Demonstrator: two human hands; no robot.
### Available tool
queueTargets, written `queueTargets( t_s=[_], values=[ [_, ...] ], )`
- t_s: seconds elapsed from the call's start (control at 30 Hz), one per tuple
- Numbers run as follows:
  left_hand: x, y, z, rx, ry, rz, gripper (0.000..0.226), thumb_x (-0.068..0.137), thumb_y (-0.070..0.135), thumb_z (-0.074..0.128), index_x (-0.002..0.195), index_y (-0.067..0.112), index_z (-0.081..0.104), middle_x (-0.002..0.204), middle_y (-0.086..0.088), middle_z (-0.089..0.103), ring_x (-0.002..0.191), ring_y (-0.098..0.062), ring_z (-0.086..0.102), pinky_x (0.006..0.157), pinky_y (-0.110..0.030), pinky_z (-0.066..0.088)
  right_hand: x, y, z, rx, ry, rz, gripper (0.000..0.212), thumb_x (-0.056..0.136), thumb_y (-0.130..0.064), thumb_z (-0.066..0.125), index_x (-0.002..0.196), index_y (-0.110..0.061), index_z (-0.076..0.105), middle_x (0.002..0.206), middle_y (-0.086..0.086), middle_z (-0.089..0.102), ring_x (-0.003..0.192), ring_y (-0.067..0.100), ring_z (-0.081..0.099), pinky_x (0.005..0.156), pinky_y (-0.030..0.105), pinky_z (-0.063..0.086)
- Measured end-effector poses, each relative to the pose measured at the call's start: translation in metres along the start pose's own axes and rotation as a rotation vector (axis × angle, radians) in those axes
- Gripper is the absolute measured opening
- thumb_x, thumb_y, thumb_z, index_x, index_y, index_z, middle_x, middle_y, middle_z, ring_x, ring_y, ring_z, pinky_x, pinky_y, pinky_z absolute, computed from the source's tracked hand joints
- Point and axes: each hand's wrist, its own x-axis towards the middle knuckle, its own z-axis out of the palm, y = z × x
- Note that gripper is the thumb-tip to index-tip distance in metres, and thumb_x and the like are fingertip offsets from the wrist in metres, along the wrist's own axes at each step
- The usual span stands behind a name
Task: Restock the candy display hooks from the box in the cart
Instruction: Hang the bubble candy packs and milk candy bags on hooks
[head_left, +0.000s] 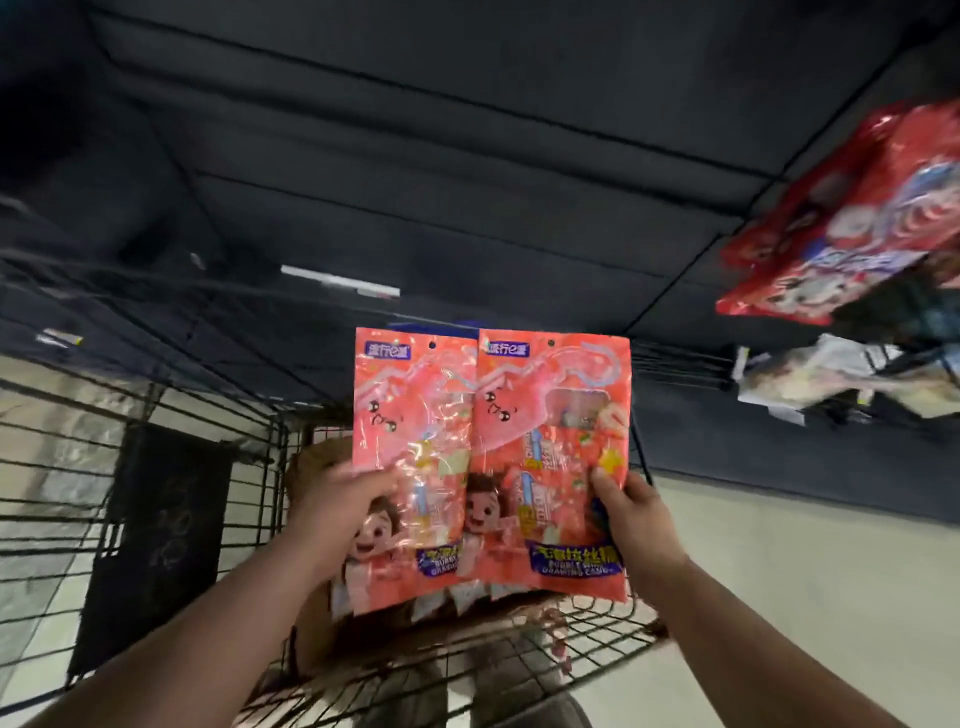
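Two forearms rise from the lower corners. The left hand (340, 499) grips the left candy bag (410, 441) with its thumb on the front, and the right hand (631, 514) pinches the right candy bag (550, 431) at its outer edge. The pink bags stand upright side by side, the right one overlapping the left, each with a punched hole at the top. They are held above the cardboard box (311, 639) in the wire cart (587, 623), and more packets (470, 592) show at six o'clock beneath them. At twelve o'clock a price tag (340, 280) fronts a dark hook that looks bare, and blurred hooks (130, 270) run off at ten o'clock. Red bags (841, 218) hang at two o'clock. The restock seems partway done: this pair is out of the box but not yet hung, and stock remains.
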Motion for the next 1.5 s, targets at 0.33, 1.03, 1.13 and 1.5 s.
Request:
queueTargets(
  t_s=[0.33,1.03,1.13,1.5],
  values=[
    [-0.040,0.045,0.108,0.046,-0.193,0.123,0.032,0.085,0.005,0.068,0.116,-0.001,0.062,0.103,-0.017,0.065,0.056,-0.014,0.065,0.044,-0.017,0.048,-0.048,0.000,-0.129,0.186,0.215,-0.066,0.025,0.095,-0.022,0.057,0.106,0.001,0.059,0.087,0.029,0.063,0.080,0.033,0.060,0.081,0.053,0.053],
    [-0.234,0.012,0.466,0.196,-0.461,0.312,0.011,0.086,0.003,0.065,0.094,0.010,0.068,0.086,-0.012,0.072,0.082,-0.031,0.066,0.084,-0.045,0.052,-0.138,0.082,-0.501,0.309,0.545,-0.271,0.017,0.090,-0.018,0.064,0.105,-0.012,0.056,0.091,0.003,0.068,0.076,0.015,0.066,0.056,0.021,0.050],
    [-0.243,0.016,0.485,0.196,-0.452,0.324,0.009,0.087,0.004,0.065,0.091,0.011,0.067,0.082,-0.011,0.072,0.076,-0.029,0.065,0.074,-0.038,0.052,-0.133,0.080,-0.522,0.296,0.527,-0.263,0.022,0.090,-0.020,0.064,0.109,-0.013,0.057,0.097,0.007,0.071,0.082,0.024,0.070,0.070,0.035,0.057],
    [-0.219,0.049,0.541,0.141,-0.417,0.328,0.012,0.088,0.005,0.063,0.098,0.007,0.068,0.087,-0.016,0.072,0.080,-0.032,0.065,0.080,-0.041,0.050,-0.072,0.045,-0.568,0.225,0.546,-0.307,0.005,0.090,-0.020,0.064,0.093,-0.018,0.061,0.094,0.007,0.072,0.083,0.022,0.068,0.078,0.039,0.055]
  ],
)
